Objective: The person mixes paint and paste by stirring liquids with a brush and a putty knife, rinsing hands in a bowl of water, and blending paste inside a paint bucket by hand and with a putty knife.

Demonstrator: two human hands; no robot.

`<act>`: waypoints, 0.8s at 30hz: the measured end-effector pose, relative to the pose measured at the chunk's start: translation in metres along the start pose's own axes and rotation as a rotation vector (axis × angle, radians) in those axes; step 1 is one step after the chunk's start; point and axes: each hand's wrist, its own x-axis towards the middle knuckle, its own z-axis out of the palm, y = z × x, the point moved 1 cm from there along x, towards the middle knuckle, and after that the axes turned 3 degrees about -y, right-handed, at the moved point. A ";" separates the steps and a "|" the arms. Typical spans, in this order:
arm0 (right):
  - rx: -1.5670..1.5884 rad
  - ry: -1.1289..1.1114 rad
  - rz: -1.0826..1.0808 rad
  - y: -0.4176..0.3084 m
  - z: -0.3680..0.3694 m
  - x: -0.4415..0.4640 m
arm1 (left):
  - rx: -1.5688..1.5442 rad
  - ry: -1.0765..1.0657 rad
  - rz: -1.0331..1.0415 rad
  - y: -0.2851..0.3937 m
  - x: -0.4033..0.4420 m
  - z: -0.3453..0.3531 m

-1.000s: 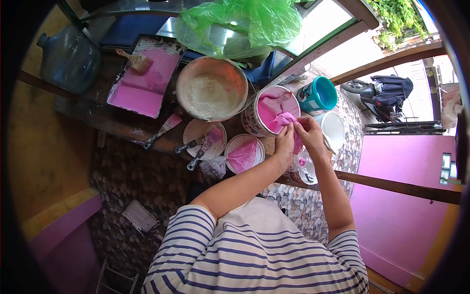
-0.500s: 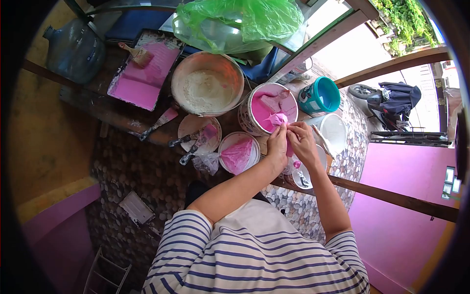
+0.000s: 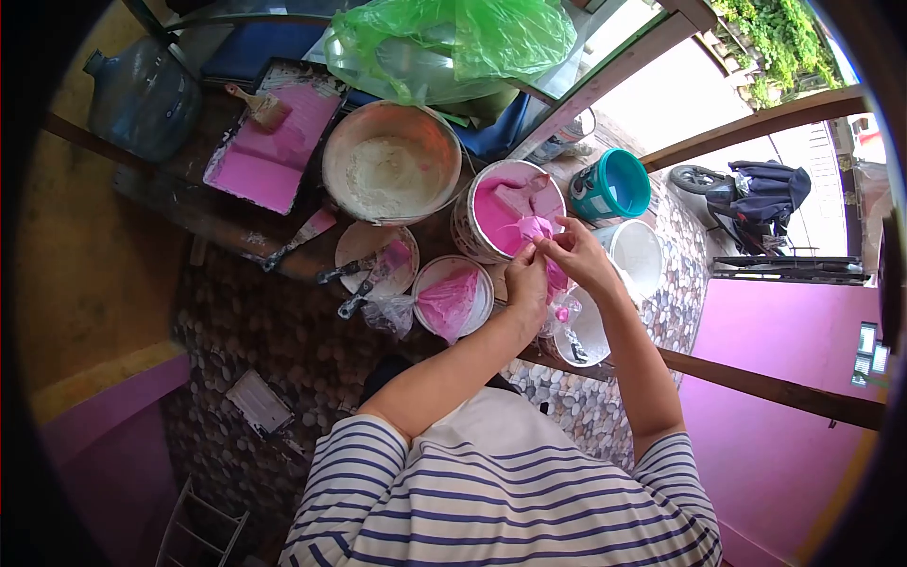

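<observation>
Head view: both hands up at the near side of the pink-paint bucket (image 3: 463, 225). Left hand (image 3: 525, 283) has its fingertips closed on the pink plastic bag (image 3: 535, 228). Right hand (image 3: 584, 260) pinches the same bag from the other side, thumb and fingers bent in. Exact finger contact is hard to read, tips overlap and the plastic is bunched. Bag top sticks up above the fingers, over the bucket's near rim; can't tell if it touches. Part of the bag hangs below, partly behind the hands. Bag contents can't be made out.

Inside the bucket: pink paint, plus a paint-smeared object (image 3: 515, 197) at the surface, too covered to identify.

Left of it, the powder bucket (image 3: 333, 170), pale powder in the bottom. Beyond that, the paint tray (image 3: 212, 180) with the brush (image 3: 269, 112) lying on it. Nearer the person: round lid (image 3: 354, 248) with scrapers (image 3: 376, 273) across it, and a white tub (image 3: 486, 312) with a second pink bag (image 3: 448, 300) on top, covering most of it.

Right side: teal bucket (image 3: 590, 192), white bucket (image 3: 638, 260) partly hidden by the right forearm. Green plastic bag (image 3: 472, 47) is cut off at the top edge.
</observation>
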 end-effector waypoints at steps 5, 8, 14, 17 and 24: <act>-0.100 0.037 0.081 0.003 0.007 0.012 | 0.076 0.038 0.001 0.005 -0.008 0.013; 0.051 0.130 0.066 0.009 0.015 0.016 | 0.021 0.022 0.003 0.012 -0.012 0.019; 0.030 0.235 0.079 0.006 0.020 0.018 | -0.009 -0.018 -0.062 0.016 -0.013 0.019; 0.001 0.254 0.081 -0.005 0.019 0.014 | -0.015 -0.020 -0.063 0.016 -0.012 0.020; -0.101 0.235 0.091 -0.013 0.024 0.015 | -0.004 -0.004 -0.079 0.014 -0.009 0.011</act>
